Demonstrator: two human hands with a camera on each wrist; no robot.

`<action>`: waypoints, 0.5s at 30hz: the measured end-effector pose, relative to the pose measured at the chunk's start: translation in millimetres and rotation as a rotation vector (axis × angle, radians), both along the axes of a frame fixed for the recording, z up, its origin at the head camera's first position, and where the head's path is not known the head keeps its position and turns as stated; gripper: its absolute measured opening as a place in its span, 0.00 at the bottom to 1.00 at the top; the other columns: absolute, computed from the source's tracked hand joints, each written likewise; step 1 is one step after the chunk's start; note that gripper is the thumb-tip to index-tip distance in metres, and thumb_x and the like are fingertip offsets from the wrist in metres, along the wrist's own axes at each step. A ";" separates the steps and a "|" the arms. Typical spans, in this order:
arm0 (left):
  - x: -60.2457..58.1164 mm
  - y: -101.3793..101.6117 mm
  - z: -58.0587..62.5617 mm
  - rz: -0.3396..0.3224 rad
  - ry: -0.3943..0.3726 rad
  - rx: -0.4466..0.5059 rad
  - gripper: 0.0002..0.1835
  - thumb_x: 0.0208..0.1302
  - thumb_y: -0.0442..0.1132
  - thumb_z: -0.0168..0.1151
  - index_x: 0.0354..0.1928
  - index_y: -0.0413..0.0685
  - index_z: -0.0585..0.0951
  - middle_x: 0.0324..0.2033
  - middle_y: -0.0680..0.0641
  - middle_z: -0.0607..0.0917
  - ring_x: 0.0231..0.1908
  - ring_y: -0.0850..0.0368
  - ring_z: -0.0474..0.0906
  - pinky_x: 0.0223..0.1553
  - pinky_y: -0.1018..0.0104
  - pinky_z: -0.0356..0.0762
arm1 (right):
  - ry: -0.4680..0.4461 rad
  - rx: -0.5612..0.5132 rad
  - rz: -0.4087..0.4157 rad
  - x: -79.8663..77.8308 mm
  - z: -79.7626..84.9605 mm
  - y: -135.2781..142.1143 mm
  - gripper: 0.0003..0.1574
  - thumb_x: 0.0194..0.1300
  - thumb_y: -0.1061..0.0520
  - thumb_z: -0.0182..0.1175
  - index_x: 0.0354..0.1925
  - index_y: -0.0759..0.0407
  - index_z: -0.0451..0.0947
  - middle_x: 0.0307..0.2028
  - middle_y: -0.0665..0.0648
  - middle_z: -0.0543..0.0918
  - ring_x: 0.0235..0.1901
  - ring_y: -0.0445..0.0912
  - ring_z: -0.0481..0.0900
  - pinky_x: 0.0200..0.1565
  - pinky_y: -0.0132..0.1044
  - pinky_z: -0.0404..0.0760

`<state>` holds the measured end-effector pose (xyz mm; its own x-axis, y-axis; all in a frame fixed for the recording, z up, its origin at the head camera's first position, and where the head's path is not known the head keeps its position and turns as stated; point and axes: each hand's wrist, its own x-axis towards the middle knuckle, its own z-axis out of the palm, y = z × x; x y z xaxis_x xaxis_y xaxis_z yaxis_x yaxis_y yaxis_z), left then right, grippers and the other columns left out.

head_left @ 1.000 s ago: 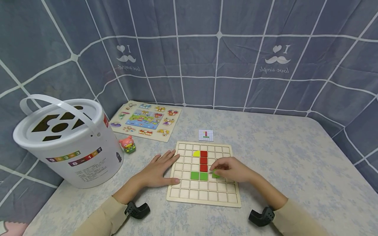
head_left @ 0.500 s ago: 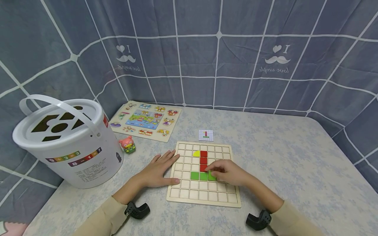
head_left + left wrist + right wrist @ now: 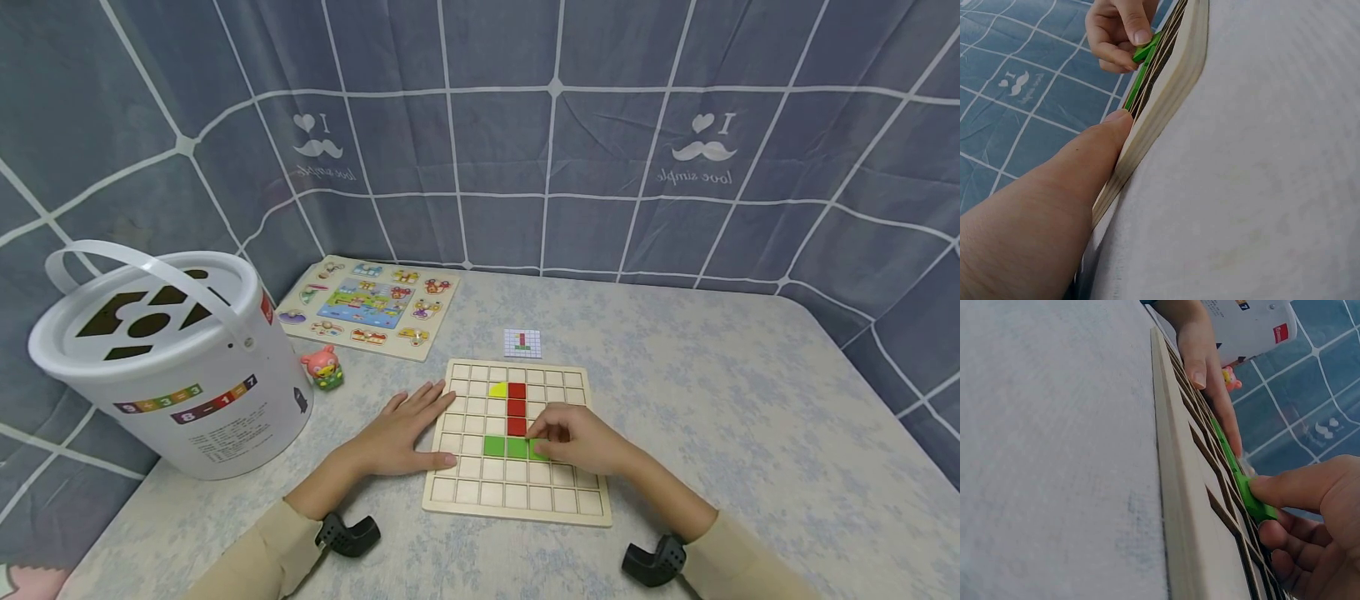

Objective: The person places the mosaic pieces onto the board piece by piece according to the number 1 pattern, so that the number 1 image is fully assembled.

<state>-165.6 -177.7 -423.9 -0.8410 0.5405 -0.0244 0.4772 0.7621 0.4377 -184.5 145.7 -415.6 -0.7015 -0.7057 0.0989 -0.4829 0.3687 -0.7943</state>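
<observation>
A wooden grid board [image 3: 517, 515] lies on the table. My left hand [image 3: 405, 432] rests flat across its left edge, fingers spread and thumb on the board. Between thumb and fingers my right hand [image 3: 581, 439] pinches a green square tile [image 3: 1254, 500], tilted in the right wrist view, at the cell right of two green tiles [image 3: 506, 447]. The fingers hide part of it in the head view. Above that row stands a column of red tiles [image 3: 517, 408], with a yellow curved-edge tile [image 3: 498, 390] left of the top one.
Behind the board lies a small pattern card [image 3: 522, 343]. A picture puzzle board [image 3: 367, 305], a pink-and-green figurine [image 3: 324, 367] and a white lidded bucket [image 3: 225, 417] are at left. A grid-patterned curtain [image 3: 495, 150] hangs behind the table.
My right hand has moved left with the green tile, bringing it beside the other green tiles. The left hand stays in place.
</observation>
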 end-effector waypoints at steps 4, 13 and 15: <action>-0.2 0.2 -0.2 0.002 -0.001 -0.002 0.51 0.60 0.68 0.58 0.77 0.50 0.54 0.75 0.43 0.50 0.75 0.46 0.41 0.69 0.41 0.39 | 0.012 0.011 -0.012 0.4 0.2 -0.2 0.08 0.63 0.60 0.67 0.42 0.56 0.83 0.33 0.45 0.78 0.27 0.39 0.71 0.30 0.31 0.73; 0.2 0.4 0.5 0.000 -0.003 0.004 0.51 0.60 0.68 0.59 0.77 0.50 0.54 0.75 0.43 0.50 0.75 0.46 0.41 0.69 0.40 0.39 | 0.009 0.016 -0.020 0.3 0.5 -0.3 0.07 0.62 0.60 0.68 0.40 0.55 0.83 0.32 0.45 0.78 0.27 0.39 0.71 0.30 0.31 0.73; 0.4 0.6 0.5 0.000 -0.002 0.006 0.51 0.60 0.68 0.59 0.77 0.50 0.54 0.75 0.43 0.51 0.74 0.45 0.41 0.69 0.40 0.39 | 0.011 0.017 -0.020 0.1 0.2 -0.2 0.07 0.62 0.60 0.68 0.40 0.55 0.83 0.32 0.45 0.78 0.26 0.38 0.70 0.30 0.31 0.73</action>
<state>-165.2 -177.1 -423.5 -0.8408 0.5408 -0.0229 0.4764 0.7594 0.4431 -184.5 145.4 -415.4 -0.7144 -0.6933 0.0950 -0.4843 0.3919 -0.7822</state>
